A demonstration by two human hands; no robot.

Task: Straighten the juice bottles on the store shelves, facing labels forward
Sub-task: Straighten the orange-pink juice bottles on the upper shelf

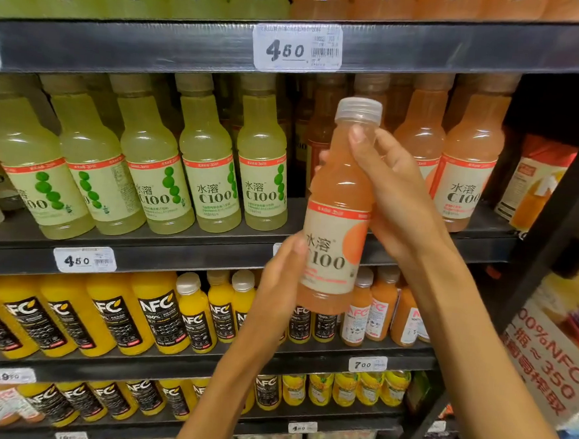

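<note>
An orange C100 juice bottle (pixel 339 202) with a clear cap is held upright in front of the middle shelf (pixel 176 256), its label facing me. My right hand (pixel 396 196) grips its neck and shoulder from the right. My left hand (pixel 279 277) holds its lower left side with the thumb on the label. Behind it stand more orange C100 bottles (pixel 466 173). To the left is a row of green C100 bottles (pixel 209 165), some with labels turned sideways.
The shelf below holds yellow NFC juice bottles (pixel 158 316) and small orange NFC bottles (pixel 377 311). Price tags (pixel 296 48) hang on the shelf edges. A carton (pixel 534 181) stands at the right end, beside a black upright post (pixel 553 244) and a poster (pixel 552 361).
</note>
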